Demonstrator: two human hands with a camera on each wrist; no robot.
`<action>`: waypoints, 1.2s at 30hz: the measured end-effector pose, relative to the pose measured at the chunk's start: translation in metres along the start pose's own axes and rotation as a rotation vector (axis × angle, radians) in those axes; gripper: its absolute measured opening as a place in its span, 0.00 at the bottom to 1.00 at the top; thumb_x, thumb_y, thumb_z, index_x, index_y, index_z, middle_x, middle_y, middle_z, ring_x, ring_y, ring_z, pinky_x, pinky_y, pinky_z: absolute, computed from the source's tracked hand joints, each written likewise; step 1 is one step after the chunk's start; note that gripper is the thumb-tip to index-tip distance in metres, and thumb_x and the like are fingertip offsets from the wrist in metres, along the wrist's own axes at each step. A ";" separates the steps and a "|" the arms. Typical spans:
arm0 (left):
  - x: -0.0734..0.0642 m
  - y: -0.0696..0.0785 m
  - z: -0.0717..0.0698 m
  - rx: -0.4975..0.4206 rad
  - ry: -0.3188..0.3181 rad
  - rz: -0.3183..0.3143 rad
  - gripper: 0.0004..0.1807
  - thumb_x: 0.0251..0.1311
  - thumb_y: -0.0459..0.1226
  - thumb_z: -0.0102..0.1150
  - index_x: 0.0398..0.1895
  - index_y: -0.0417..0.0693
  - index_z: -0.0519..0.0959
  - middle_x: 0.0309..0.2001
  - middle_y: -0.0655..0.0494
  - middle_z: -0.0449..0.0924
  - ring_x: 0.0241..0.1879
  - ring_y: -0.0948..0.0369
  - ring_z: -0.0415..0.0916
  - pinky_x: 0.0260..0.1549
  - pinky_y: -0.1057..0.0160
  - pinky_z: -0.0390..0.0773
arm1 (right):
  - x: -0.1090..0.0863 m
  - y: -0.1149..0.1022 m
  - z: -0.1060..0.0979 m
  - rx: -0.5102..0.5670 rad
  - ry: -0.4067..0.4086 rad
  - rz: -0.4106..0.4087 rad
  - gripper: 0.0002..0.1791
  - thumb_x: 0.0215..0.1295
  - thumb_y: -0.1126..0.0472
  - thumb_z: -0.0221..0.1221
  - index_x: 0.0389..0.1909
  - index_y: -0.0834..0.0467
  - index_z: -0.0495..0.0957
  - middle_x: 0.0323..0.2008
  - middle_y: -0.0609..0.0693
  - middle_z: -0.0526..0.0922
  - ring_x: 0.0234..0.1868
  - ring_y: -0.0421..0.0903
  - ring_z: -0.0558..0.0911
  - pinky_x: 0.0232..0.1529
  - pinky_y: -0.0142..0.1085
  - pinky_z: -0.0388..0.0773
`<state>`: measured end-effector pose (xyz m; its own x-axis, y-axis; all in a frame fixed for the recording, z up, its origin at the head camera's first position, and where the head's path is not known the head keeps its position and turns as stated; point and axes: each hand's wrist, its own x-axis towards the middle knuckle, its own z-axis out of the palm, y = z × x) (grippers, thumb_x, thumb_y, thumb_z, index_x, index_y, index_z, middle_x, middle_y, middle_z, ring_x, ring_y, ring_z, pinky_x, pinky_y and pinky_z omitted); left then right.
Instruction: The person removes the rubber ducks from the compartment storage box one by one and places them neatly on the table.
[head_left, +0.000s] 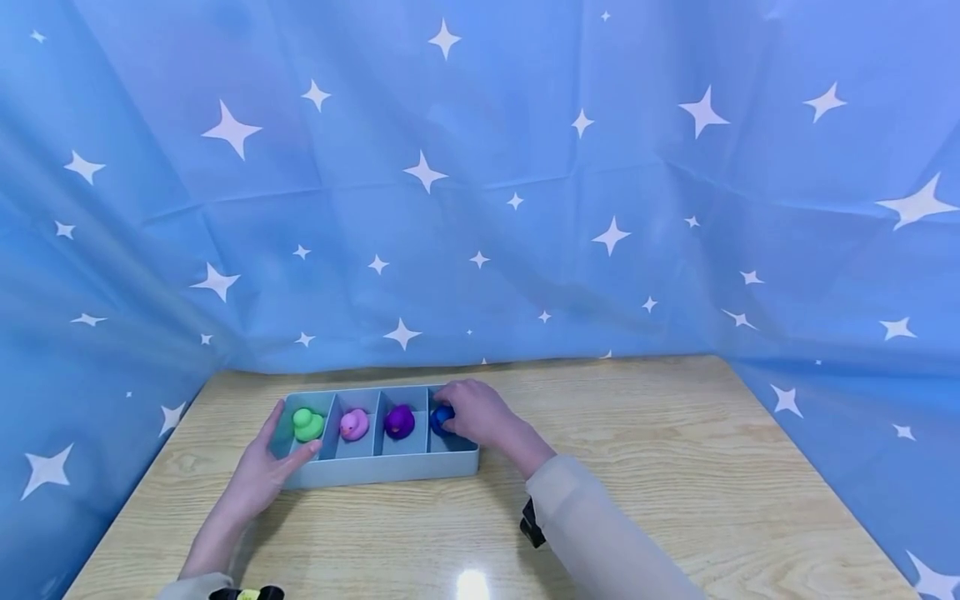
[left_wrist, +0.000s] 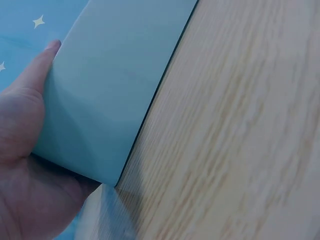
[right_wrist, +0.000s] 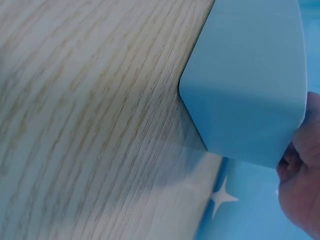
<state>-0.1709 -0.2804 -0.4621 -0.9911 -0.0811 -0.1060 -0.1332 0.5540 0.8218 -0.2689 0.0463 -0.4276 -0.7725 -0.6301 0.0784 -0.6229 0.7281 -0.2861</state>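
A grey-blue divided box (head_left: 382, 472) lies on the wooden table, its compartments in a row. From the left they hold a green rubber duck (head_left: 307, 426), a pink duck (head_left: 355, 425) and a purple duck (head_left: 400, 423). In the rightmost compartment sits a blue duck (head_left: 440, 416), partly covered by my right hand (head_left: 480, 412), whose fingers reach over the rim and pinch it. My left hand (head_left: 255, 475) grips the box's left end, thumb over the front rim and fingers along the left side. The left wrist view shows that palm against the box corner.
Bare wood of the table (head_left: 675, 467) extends to the right of the box and in front of it. Behind and at both sides hangs a blue curtain (head_left: 510, 275) with white stars.
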 end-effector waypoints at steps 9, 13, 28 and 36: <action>0.001 -0.001 -0.001 -0.022 0.012 0.026 0.61 0.67 0.54 0.66 0.83 0.47 0.30 0.79 0.26 0.36 0.76 0.29 0.36 0.69 0.29 0.47 | 0.005 -0.001 0.001 0.053 -0.010 -0.011 0.15 0.63 0.64 0.71 0.50 0.62 0.87 0.48 0.53 0.88 0.52 0.50 0.84 0.56 0.42 0.79; 0.001 -0.001 -0.001 -0.029 0.005 0.023 0.61 0.67 0.54 0.66 0.83 0.47 0.30 0.79 0.27 0.36 0.76 0.30 0.35 0.70 0.29 0.46 | 0.005 -0.001 0.001 0.070 -0.014 -0.020 0.13 0.64 0.64 0.71 0.49 0.63 0.88 0.47 0.53 0.89 0.51 0.50 0.84 0.55 0.42 0.79; 0.002 -0.004 -0.004 0.023 -0.017 0.068 0.65 0.61 0.49 0.72 0.83 0.42 0.31 0.78 0.24 0.39 0.74 0.27 0.42 0.68 0.27 0.51 | 0.005 -0.003 -0.001 0.059 0.001 -0.070 0.11 0.64 0.68 0.69 0.46 0.65 0.88 0.45 0.54 0.89 0.50 0.50 0.85 0.55 0.40 0.80; 0.004 -0.004 -0.006 0.038 -0.061 0.047 0.67 0.62 0.50 0.71 0.82 0.43 0.27 0.78 0.24 0.37 0.74 0.27 0.42 0.67 0.27 0.51 | -0.001 -0.002 -0.012 0.118 -0.017 -0.073 0.11 0.67 0.68 0.67 0.49 0.65 0.87 0.49 0.56 0.88 0.55 0.52 0.83 0.59 0.43 0.78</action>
<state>-0.1743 -0.2884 -0.4626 -0.9947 -0.0047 -0.1029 -0.0860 0.5869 0.8051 -0.2683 0.0488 -0.4156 -0.7229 -0.6854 0.0872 -0.6578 0.6441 -0.3903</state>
